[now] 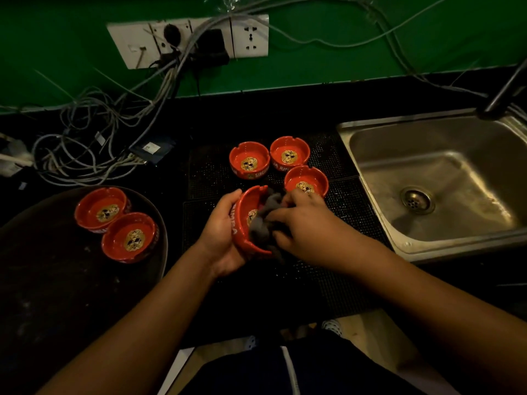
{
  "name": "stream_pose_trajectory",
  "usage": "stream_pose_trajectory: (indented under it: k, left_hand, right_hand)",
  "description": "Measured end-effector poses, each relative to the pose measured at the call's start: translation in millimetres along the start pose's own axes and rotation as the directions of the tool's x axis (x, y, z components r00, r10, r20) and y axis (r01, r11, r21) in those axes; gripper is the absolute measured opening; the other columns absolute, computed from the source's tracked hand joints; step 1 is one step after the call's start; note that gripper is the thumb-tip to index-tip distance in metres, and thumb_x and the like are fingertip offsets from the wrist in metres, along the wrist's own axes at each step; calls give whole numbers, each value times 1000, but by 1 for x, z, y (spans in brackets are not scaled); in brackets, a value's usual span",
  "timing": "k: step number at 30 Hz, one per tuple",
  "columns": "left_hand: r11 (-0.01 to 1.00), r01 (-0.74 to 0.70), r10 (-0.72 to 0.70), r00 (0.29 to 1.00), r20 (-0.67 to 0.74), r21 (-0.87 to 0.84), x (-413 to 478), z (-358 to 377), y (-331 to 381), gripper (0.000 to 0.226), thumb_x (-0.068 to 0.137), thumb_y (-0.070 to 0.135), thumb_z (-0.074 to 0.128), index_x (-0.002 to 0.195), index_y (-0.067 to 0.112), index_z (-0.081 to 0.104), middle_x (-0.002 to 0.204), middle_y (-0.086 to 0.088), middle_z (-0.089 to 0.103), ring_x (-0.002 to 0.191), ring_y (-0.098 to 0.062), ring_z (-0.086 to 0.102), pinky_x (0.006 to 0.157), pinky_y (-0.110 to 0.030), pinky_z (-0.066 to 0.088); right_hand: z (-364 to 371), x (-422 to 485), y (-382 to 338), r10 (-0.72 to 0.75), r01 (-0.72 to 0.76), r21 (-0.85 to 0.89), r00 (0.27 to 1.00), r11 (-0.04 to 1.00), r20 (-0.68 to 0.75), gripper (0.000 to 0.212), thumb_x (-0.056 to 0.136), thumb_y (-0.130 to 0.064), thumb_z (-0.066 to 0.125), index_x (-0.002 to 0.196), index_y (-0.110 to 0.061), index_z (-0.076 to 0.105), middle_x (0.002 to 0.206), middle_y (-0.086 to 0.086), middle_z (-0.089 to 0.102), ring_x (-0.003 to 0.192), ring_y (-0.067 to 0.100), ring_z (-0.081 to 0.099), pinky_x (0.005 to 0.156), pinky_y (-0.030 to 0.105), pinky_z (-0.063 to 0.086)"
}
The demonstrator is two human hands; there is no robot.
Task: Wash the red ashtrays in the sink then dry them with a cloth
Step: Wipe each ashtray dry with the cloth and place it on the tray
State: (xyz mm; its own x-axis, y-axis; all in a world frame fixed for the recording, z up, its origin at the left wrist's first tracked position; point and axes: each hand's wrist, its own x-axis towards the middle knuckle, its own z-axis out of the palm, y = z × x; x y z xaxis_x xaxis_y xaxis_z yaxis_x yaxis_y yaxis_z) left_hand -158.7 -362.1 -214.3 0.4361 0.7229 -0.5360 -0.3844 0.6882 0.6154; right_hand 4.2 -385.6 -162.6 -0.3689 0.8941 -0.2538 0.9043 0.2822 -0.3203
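**Q:** Where is the ashtray being dried, and how is it held?

**A:** The held ashtray (pixel 242 226) sits at the centre of the view, above the black mat (pixel 208 172). It is tipped on its side with its opening facing 3 o'clock. The left hand (pixel 219 232) cups it from 9 o'clock, with fingers and thumb curled round the outer wall.

**Q:** And the other hand?

**A:** The right hand (pixel 302 226) comes in from 3 o'clock. Its fingers are bent round a grey cloth (pixel 263 223), which is pushed into the bowl and hides part of the gold emblem.

**Q:** Where do the other ashtrays lie, taking the held one as the dial's centre?

**A:** Three stand upright on the mat:
- The rear-left ashtray (pixel 249 161) is at 12 o'clock.
- The rear-right ashtray (pixel 289 155) is at 1 o'clock, touching or nearly touching the rear-left one.
- The near ashtray (pixel 306 181) is at 2 o'clock, just beyond the right hand's fingers.

At 9 o'clock, the tray's rear ashtray (pixel 101 208) and the tray's front ashtray (pixel 129 238) sit side by side on a dark round tray (pixel 71 275).

**Q:** What surrounds them?

**A:** The steel sink (pixel 370 178) is at 3 o'clock, with its drain (pixel 417 200) in the basin floor and a dark tap (pixel 504 89) at 2 o'clock. Wall sockets (pixel 251 35) are at 11 o'clock on the green wall (pixel 342 67). Grey cables (pixel 99 132) trail from them onto the black counter (pixel 256 115) at 10 o'clock.
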Motion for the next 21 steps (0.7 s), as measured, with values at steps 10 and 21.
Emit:
stream_pose_trajectory:
  k: [10, 21]
  left_hand:
    - [1000, -20, 21, 996, -91, 17, -11, -6, 2, 59, 92, 56, 38, 90, 7, 71, 82, -14, 70, 72, -24, 69, 61, -31, 57]
    - [958, -185, 109, 940, -322, -217, -70, -55, -26, 36, 76, 38, 55, 94, 12, 73, 88, -12, 73, 77, -23, 71, 68, -39, 59]
  right_hand:
    - [4, 14, -14, -138, 112, 332, 989, 937, 55, 18, 91, -24, 55, 104, -24, 68, 87, -1, 65, 75, 14, 60, 64, 24, 42]
    - [16, 43, -33, -146, 109, 396, 987, 912, 62, 24, 92, -23, 52, 110, -33, 65, 94, -7, 69, 83, 11, 66, 75, 35, 57]
